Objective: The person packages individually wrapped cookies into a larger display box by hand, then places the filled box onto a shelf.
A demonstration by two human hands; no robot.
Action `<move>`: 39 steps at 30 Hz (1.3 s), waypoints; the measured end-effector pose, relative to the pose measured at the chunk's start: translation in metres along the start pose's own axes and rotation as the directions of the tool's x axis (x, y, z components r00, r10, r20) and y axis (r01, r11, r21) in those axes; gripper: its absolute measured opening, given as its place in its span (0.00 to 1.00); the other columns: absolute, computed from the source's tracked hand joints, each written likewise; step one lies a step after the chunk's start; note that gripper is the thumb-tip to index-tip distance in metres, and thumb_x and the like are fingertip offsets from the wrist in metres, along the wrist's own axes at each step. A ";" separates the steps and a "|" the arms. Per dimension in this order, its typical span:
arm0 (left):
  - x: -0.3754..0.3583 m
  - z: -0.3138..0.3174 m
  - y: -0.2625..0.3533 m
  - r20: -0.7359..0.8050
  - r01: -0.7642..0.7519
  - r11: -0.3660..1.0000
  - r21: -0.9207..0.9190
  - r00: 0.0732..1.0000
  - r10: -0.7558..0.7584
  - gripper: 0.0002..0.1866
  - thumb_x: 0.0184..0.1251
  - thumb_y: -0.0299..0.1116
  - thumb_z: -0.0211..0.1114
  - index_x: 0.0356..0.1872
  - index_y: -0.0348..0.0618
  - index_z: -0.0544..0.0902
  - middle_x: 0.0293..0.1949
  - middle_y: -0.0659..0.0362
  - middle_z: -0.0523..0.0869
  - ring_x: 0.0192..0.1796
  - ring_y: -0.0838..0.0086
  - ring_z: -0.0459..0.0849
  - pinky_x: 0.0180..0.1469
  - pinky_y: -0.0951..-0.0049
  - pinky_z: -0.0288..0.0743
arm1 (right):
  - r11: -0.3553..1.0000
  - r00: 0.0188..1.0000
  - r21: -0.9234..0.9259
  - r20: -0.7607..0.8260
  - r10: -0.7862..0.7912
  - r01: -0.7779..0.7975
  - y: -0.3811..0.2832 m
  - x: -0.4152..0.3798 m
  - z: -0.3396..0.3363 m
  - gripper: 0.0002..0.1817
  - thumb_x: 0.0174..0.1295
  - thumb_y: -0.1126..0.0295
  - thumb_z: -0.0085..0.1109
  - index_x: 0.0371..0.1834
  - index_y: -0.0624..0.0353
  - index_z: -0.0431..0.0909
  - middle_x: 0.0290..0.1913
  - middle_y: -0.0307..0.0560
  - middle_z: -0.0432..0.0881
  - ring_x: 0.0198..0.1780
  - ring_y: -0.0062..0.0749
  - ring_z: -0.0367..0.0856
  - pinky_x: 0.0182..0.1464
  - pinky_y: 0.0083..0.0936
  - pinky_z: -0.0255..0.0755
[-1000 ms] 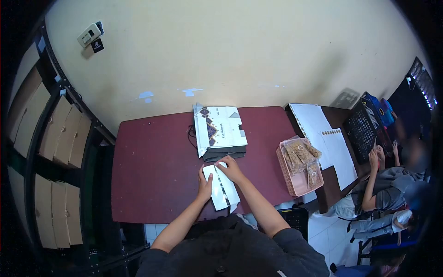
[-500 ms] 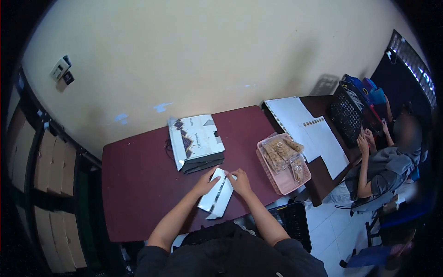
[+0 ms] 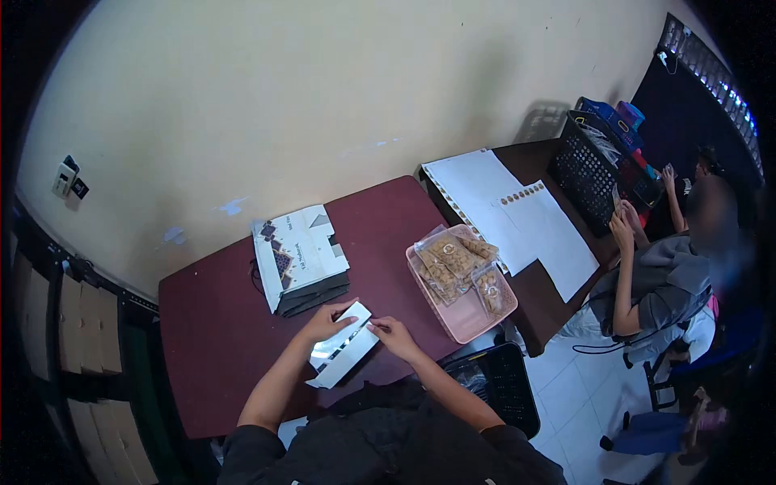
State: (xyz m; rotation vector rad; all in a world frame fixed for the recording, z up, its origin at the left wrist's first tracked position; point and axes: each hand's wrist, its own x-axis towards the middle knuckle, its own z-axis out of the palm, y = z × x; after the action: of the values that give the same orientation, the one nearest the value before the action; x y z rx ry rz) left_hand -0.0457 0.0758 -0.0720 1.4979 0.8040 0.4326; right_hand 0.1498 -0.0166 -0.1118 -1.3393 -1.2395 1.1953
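A white cardboard box, long and narrow with a dark gap along its length, lies tilted near the front of the maroon table. My left hand is closed round its far left side, thumb on top. At the box's far right corner, the fingers of my right hand are pinched on its edge. Just beyond my hands is a stack of flattened printed cartons, white with a dark pattern. Right of them stands a pink basket holding several clear bags of brown snacks.
White sheets with round brown stickers cover part of a dark table at right. A black crate stands there, and a person sits beside it holding a small packet. Below the table edge is a black basket. Shelved cartons line the left.
The view has shifted, so the table contents appear further left. The box has turned a little in my hands, and my right hand's fingers have drawn in at its corner.
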 end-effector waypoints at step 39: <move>-0.002 -0.009 -0.009 -0.191 0.103 0.993 0.061 0.978 -0.090 0.22 0.58 0.30 0.70 0.54 0.37 0.77 0.40 0.57 0.84 0.41 0.76 0.80 0.45 0.74 0.74 | 0.835 0.914 -0.497 0.406 -0.015 0.235 -0.026 0.034 -0.009 0.19 0.70 0.62 0.44 0.40 0.69 0.78 0.41 0.61 0.78 0.47 0.55 0.75 0.51 0.43 0.67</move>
State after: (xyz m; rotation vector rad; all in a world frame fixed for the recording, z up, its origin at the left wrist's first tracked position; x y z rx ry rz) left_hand -0.0555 0.0806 -0.0797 1.4910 1.0461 0.4815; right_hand 0.1568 0.0194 -0.0876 -1.4162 -2.0396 1.0852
